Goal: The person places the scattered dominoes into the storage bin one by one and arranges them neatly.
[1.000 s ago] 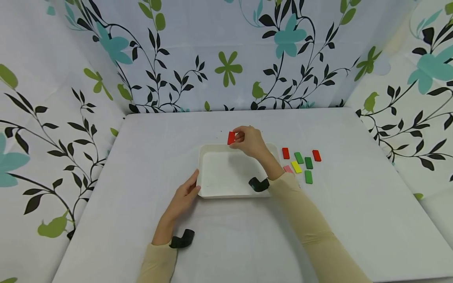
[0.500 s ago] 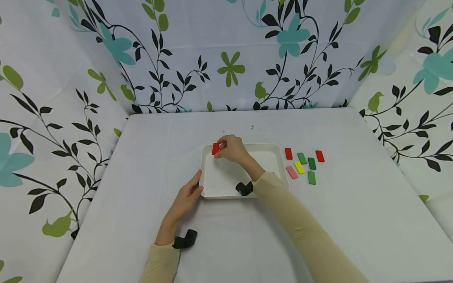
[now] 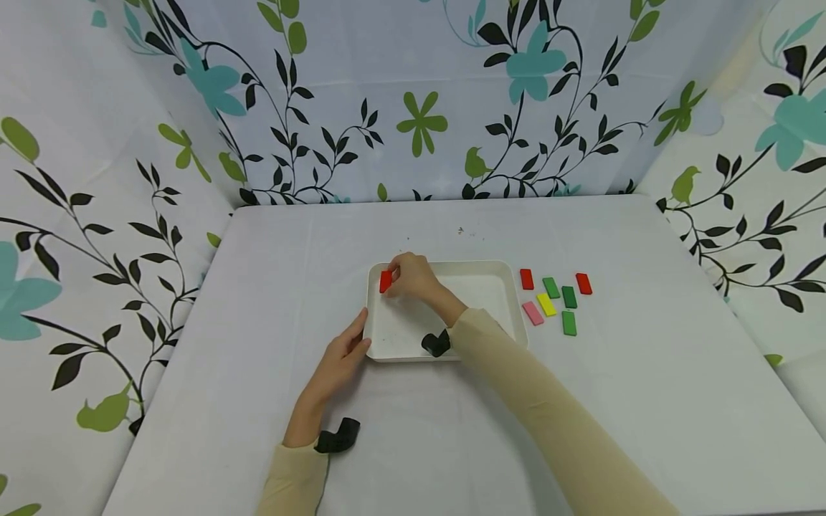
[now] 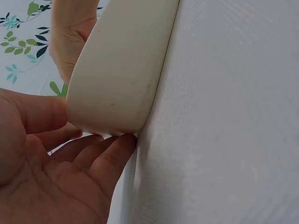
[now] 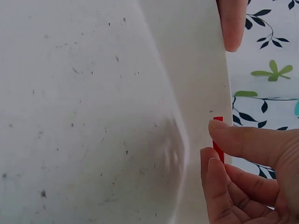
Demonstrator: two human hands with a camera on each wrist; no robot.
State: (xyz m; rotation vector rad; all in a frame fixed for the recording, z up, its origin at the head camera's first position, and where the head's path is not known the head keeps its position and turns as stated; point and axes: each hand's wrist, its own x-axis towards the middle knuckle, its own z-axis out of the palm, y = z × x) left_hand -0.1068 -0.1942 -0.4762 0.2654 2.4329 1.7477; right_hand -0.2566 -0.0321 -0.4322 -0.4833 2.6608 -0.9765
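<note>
My right hand (image 3: 414,276) pinches a small flat red domino block (image 3: 385,282) over the far left corner of a shallow white tray (image 3: 477,308). In the right wrist view, the thumb and fingertips hold the block (image 5: 218,153) on edge just inside the tray's wall (image 5: 198,70). My left hand (image 3: 337,360) rests against the tray's left side. In the left wrist view its fairly straight fingers (image 4: 114,161) touch the outer wall (image 4: 117,70), the thumb at the rim.
To the right of the tray lie several loose blocks: a pink one (image 3: 532,313), a yellow one (image 3: 546,304), red ones such as the outermost block (image 3: 584,284), and green ones including the nearest block (image 3: 569,323). Dark specks dot the tray floor (image 5: 84,116). Patterned curtains (image 3: 335,86) enclose the white table (image 3: 413,430).
My right hand has carried the red domino block leftward and toward me, from beyond the tray's far rim to inside its far left corner. My left hand has stayed at the tray's side.
</note>
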